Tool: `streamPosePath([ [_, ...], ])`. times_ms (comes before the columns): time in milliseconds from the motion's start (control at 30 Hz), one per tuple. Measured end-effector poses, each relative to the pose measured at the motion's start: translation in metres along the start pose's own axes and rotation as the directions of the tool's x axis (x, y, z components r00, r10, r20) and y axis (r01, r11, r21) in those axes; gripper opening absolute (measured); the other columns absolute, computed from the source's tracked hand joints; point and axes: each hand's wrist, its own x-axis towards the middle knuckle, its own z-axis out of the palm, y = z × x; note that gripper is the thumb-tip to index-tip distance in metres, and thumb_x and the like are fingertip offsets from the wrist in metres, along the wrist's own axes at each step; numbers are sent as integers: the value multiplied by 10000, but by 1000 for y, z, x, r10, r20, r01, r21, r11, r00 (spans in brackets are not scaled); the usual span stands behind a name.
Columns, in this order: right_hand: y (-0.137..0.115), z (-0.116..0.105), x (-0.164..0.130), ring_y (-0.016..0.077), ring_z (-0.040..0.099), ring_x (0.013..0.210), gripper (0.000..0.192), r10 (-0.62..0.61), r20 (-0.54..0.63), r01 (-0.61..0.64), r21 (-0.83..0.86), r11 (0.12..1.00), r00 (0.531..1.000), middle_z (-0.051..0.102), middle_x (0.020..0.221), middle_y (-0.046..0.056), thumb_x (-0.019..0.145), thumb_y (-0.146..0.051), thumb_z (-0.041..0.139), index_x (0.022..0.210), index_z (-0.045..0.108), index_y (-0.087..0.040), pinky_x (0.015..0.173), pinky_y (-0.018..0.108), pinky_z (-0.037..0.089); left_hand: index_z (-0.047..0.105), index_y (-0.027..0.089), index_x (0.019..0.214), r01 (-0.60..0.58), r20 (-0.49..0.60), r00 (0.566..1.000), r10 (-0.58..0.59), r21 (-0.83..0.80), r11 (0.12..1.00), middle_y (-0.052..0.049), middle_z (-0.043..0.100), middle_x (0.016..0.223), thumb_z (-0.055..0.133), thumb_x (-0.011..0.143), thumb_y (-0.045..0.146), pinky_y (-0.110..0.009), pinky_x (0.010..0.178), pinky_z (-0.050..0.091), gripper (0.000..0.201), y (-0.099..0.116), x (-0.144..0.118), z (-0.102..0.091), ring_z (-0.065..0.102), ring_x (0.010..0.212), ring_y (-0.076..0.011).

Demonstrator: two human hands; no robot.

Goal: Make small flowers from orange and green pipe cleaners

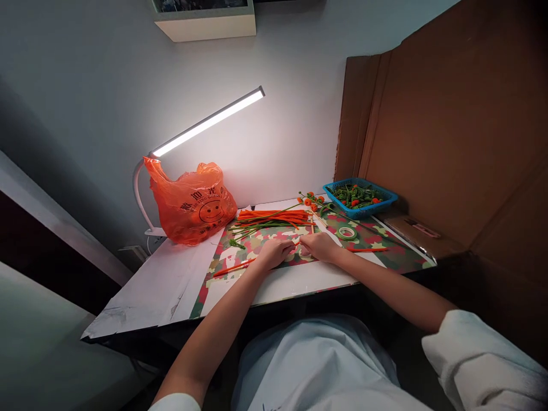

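Observation:
My left hand (274, 252) and my right hand (319, 246) meet at the middle of the table over a camouflage-patterned mat (398, 257). Both pinch a small piece between their fingertips; it is too small to name. Just behind the hands lies a pile of orange and green pipe cleaners (274, 219). A stem with small orange pompom flowers (311, 200) lies behind the pile. A roll of green tape (346, 232) sits right of my right hand. One orange pipe cleaner (233, 268) lies left of my left hand, another (367, 249) to the right.
An orange plastic bag (192, 205) stands at the back left under a lit desk lamp (209, 121). A blue basket (360, 198) of green and orange pieces sits back right. Brown cardboard (445, 125) walls the right side. White paper (158, 285) covers the left table.

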Motion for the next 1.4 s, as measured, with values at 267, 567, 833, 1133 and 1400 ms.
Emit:
streamPosePath([
  [267,2,2,1,156,584,697,135,16,9,-17,59,998,1000,701,806,37,888,-269,525,869,633,-190,565,247,228,694,219,842,-1,50,999,-2,56,998,-52,709,795,390,906,279,-254,617,360,317,2,0,-2,595,686,-176],
  [567,23,-1,-12,140,558,656,258,-108,63,101,102,990,992,678,756,34,936,-252,428,779,622,-187,566,235,231,687,227,867,-31,89,996,21,112,993,-35,709,797,404,886,233,-253,601,345,284,-1,-1,-6,597,682,-176],
  [833,52,-12,-51,141,559,645,267,-192,40,188,97,977,981,667,733,49,919,-205,404,766,622,-182,571,238,248,684,227,871,-37,91,995,26,114,993,-31,707,805,397,890,243,-235,611,358,288,-5,-2,-5,594,689,-165],
  [1133,111,-30,-73,194,631,797,298,183,3,-183,73,980,983,721,956,63,925,-304,397,952,685,-233,612,244,352,679,228,840,-43,45,998,41,40,998,-26,681,742,408,899,277,-233,610,347,282,-13,-4,-2,563,643,-153],
  [1400,164,-55,-109,191,642,753,351,408,-20,-401,148,904,913,732,888,43,910,-436,395,903,695,-253,604,250,398,662,221,838,8,18,1000,-9,60,998,-40,682,765,403,917,320,-250,578,300,289,-11,-6,-8,570,666,-174],
])
